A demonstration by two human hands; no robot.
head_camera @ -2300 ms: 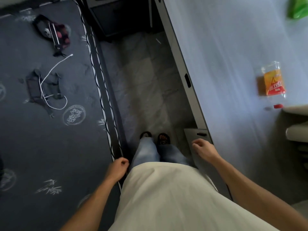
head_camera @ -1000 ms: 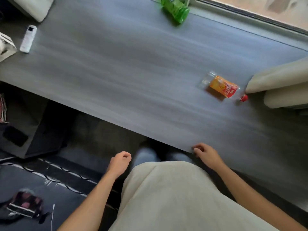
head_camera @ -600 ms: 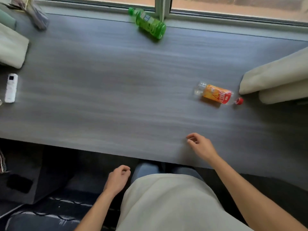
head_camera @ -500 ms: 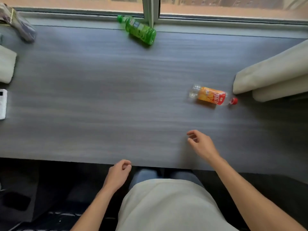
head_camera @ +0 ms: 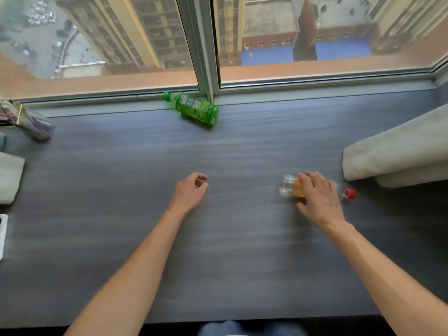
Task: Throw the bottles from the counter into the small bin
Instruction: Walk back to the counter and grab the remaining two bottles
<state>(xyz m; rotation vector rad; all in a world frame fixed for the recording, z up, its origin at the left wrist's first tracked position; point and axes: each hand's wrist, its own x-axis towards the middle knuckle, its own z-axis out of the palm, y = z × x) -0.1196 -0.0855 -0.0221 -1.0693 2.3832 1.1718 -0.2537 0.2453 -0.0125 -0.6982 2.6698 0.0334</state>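
Observation:
A clear bottle with an orange label and red cap (head_camera: 287, 187) lies on its side on the dark grey counter (head_camera: 121, 170), right of centre. My right hand (head_camera: 317, 197) lies over its middle with fingers spread across it, hiding most of the label; a closed grip does not show. A green bottle (head_camera: 196, 109) lies on its side at the back, against the window frame. My left hand (head_camera: 191, 190) hovers over the counter's middle, fingers loosely curled, holding nothing. No bin is in view.
Beige cushions (head_camera: 397, 154) lie at the right edge, close to the red cap. A folded pale cloth (head_camera: 9, 180), a white remote (head_camera: 3, 234) and a crumpled wrapper (head_camera: 29, 122) sit along the left. A window (head_camera: 208, 44) runs along the back.
Both arms have reached forward over the counter. My right hand went from the front edge onto the orange-label bottle; my left hand rose from below the edge to the counter's middle.

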